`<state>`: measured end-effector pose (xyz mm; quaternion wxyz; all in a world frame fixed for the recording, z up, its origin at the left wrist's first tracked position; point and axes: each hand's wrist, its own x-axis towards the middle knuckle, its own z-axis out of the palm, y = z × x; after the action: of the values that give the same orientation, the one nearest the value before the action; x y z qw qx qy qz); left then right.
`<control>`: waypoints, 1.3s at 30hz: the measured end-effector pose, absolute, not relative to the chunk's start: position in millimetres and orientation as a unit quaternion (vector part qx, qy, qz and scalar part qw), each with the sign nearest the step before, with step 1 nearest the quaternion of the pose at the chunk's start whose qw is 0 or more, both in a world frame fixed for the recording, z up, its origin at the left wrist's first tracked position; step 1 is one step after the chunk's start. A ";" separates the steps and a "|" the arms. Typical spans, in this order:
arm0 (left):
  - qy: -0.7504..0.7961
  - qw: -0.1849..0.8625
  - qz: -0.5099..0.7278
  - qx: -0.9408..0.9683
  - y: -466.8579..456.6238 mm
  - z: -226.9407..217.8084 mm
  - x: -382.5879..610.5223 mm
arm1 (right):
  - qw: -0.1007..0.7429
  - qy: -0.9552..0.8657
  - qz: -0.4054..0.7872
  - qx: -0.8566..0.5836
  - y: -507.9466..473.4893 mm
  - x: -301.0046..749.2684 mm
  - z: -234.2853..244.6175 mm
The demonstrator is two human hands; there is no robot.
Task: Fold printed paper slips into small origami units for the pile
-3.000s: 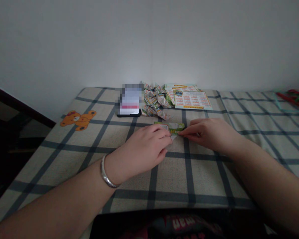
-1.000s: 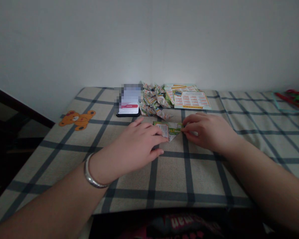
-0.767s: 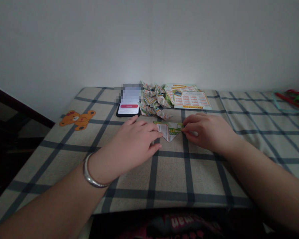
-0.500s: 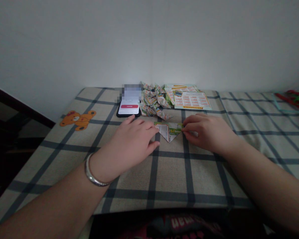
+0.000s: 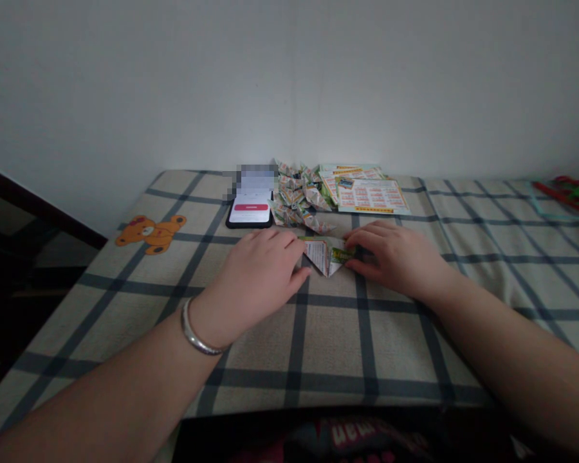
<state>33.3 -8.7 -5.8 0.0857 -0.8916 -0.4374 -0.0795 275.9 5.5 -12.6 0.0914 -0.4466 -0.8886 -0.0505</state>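
A small folded paper (image 5: 318,254), printed in white, green and orange, lies on the checked tablecloth with its point toward me. My left hand (image 5: 263,273), a silver bangle on its wrist, has its curled fingers at the paper's left corner; the thumb sits a little apart below. The right corner is between the thumb and fingers of my right hand (image 5: 395,257), and that side of the paper is bent up. Just beyond are several folded paper pieces (image 5: 296,193) in a cluster, made of similar printed paper.
A phone (image 5: 251,206) with a lit screen lies left of the folded pieces. Flat printed sheets (image 5: 371,195) are stacked to their right, near the wall. An orange bear figure (image 5: 152,233) is at the left, and red and green items (image 5: 574,196) lie far right.
My right hand has moved slightly left, bending the paper's right side upward. My left fingers have curled in more, with the forefinger drawn back from near the phone.
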 end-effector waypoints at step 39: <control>-0.317 -0.103 -0.190 -0.923 11.2 -22.8 34.6 | 0.206 -0.920 0.091 -0.321 11.0 277.3 -19.7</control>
<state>34.6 11.2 -22.8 -0.1031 -0.9234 -0.3171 -0.1903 277.3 11.0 -19.7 0.2057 -0.3210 -0.9200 0.0910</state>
